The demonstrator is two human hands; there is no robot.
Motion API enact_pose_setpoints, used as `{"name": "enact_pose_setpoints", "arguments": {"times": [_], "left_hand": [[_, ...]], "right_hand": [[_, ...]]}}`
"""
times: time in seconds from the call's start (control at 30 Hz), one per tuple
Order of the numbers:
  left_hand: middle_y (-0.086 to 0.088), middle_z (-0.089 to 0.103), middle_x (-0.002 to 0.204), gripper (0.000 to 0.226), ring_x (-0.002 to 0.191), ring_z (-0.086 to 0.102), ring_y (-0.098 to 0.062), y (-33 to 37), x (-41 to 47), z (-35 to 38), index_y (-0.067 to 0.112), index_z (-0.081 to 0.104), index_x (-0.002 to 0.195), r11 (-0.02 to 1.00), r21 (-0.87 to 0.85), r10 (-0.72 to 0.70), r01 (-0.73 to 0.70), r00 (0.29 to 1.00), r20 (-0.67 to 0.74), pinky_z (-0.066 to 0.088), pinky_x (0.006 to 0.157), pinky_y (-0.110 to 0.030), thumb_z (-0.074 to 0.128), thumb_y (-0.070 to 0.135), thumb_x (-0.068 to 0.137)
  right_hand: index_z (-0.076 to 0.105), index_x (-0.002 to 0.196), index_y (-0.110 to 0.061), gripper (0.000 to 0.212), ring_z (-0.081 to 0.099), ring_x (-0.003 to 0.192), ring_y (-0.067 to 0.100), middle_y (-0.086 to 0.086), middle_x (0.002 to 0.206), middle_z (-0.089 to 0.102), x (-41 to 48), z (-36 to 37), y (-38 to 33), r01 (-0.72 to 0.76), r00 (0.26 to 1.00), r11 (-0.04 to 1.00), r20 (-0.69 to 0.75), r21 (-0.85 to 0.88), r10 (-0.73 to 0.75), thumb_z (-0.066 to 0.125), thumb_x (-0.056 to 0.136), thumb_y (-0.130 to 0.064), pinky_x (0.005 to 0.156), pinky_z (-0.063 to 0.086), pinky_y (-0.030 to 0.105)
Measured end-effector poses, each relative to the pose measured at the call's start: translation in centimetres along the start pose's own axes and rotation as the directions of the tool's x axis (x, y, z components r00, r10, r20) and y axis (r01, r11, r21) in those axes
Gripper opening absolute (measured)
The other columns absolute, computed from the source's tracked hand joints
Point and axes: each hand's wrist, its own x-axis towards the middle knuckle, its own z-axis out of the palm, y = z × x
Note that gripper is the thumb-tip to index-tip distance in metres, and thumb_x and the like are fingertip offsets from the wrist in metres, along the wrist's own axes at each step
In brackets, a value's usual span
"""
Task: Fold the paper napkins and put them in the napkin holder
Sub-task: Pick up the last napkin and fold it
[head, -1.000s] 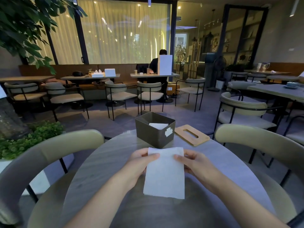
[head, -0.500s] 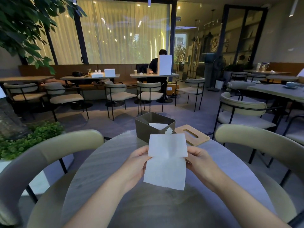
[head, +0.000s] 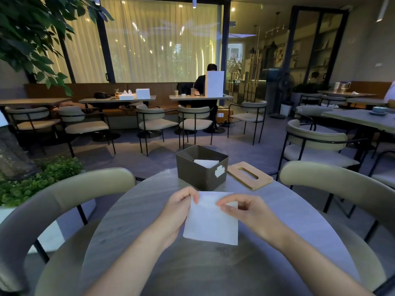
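While the thin white paper napkin (head: 211, 223) is pinched at its top corners by left hand (head: 179, 207) & right hand (head: 245, 212), just short of the dark square metal napkin holder (head: 202, 167), it's judged limp, light, tear-prone, best gripped at edges.

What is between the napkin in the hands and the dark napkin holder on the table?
Only bare table, as the head view shows: napkin, then holder.
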Motion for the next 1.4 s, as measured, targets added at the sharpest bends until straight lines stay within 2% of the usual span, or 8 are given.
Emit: {"name": "enact_pose_setpoints", "arguments": {"times": [0.2, 0.33, 0.5, 0.67, 1.0, 1.13, 1.27, 1.4], "left_hand": [[0.018, 0.067, 0.083, 0.024, 0.072, 0.058, 0.000, 0.3, -0.4, -0.4, 0.034, 0.077, 0.098, 0.983, 0.126, 0.120, -0.136, 0.985, 0.124, 0.041, 0.063, -0.016, 0.058, 0.042, 0.086], [-0.007, 0.058, 0.086, 0.008, 0.068, 0.039, -0.014, 0.3, 0.3, -1.0, 0.032, 0.077, 0.093, 0.916, 0.281, 0.262, -0.285, 0.958, 0.118, 0.026, 0.062, -0.030, 0.072, 0.025, 0.092], [0.027, 0.070, 0.078, 0.014, 0.063, 0.054, 0.008, 2.3, 2.2, -2.0, 0.016, 0.077, 0.094, 0.877, 0.328, 0.363, -0.352, 0.931, 0.030, 0.036, 0.058, -0.006, 0.067, 0.007, 0.096], [0.003, 0.076, 0.094, 0.008, 0.083, 0.062, -0.008, 5.5, 5.9, -3.0, 0.015, 0.076, 0.089, 0.842, 0.409, 0.409, -0.351, 0.911, -0.062, 0.041, 0.071, -0.025, 0.071, 0.010, 0.092], [0.005, 0.069, 0.101, 0.017, 0.097, 0.060, -0.020, 7.9, 17.3, -3.5, 0.030, 0.074, 0.095, 0.353, 0.906, 0.457, -0.235, 0.888, 0.052, 0.052, 0.076, -0.036, 0.058, 0.027, 0.098], [0.004, 0.063, 0.066, 0.054, 0.080, 0.060, -0.023, 7.2, 20.5, -3.9, 0.024, 0.072, 0.078, 0.139, 0.940, 0.411, -0.311, 0.882, 0.231, 0.045, 0.076, -0.040, 0.035, 0.051, 0.107], [0.000, 0.073, 0.099, 0.048, 0.111, 0.058, -0.027, 6.0, 21.6, -3.2, 0.041, 0.043, 0.151, -0.117, 0.909, 0.203, -0.400, 0.886, 0.416, 0.037, 0.104, -0.050, 0.017, 0.029, 0.112], [0.002, 0.072, 0.103, 0.052, 0.109, 0.058, -0.029, 5.5, 22.1, -2.8, 0.045, 0.022, 0.159, -0.070, 0.909, 0.190, -0.410, 0.889, 0.416, 0.033, 0.101, -0.049, 0.011, 0.027, 0.111]], "right_hand": [[0.084, 0.092, -0.019, 0.016, 0.034, 0.060, 0.013, 0.022, 0.081, 0.063, 0.4, -0.3, 0.0, 0.034, 0.996, 0.998, -0.078, -0.050, -0.038, 0.071, 0.093, -0.010, 0.057, 0.031, 0.021], [0.083, 0.094, -0.015, 0.017, 0.039, 0.059, 0.006, -0.010, 0.073, 0.069, 1.1, -0.3, 0.0, 0.027, 0.996, 1.000, -0.086, 0.002, -0.026, 0.069, 0.094, -0.006, 0.055, 0.034, 0.013], [0.081, 0.092, -0.012, 0.013, 0.046, 0.067, 0.019, 0.017, 0.071, 0.059, 3.1, -0.1, -0.7, 0.087, 0.987, 0.996, -0.136, -0.008, -0.087, 0.071, 0.092, -0.003, 0.067, 0.040, 0.036], [0.081, 0.087, -0.007, 0.009, 0.074, 0.088, 0.028, -0.001, 0.084, 0.077, 7.2, -0.6, -1.9, 0.119, 0.955, 0.988, -0.260, -0.099, -0.142, 0.075, 0.088, -0.001, 0.086, 0.059, 0.043], [0.076, 0.087, -0.029, 0.016, 0.070, 0.086, 0.014, -0.010, 0.086, 0.077, 18.0, -1.2, -1.5, -0.082, 0.964, 0.857, -0.260, -0.509, -0.061, 0.065, 0.095, -0.020, 0.084, 0.061, 0.037], [0.074, 0.084, -0.025, 0.041, 0.063, 0.077, 0.015, -0.004, 0.069, 0.073, 19.8, -1.2, -0.2, -0.126, 0.986, 0.675, -0.168, -0.727, 0.003, 0.046, 0.102, -0.049, 0.093, 0.030, 0.037], [0.063, 0.110, -0.027, 0.034, 0.066, 0.081, 0.021, -0.003, 0.075, 0.075, 19.0, -1.0, -0.2, 0.087, 0.996, 0.392, 0.085, -0.916, -0.023, 0.029, 0.106, -0.031, 0.100, 0.029, 0.045], [0.043, 0.137, -0.025, 0.039, 0.062, 0.091, 0.029, -0.002, 0.094, 0.073, 18.6, -0.8, -1.3, 0.143, 0.986, 0.338, 0.163, -0.930, 0.031, 0.034, 0.101, -0.012, 0.095, 0.035, 0.051]]}}
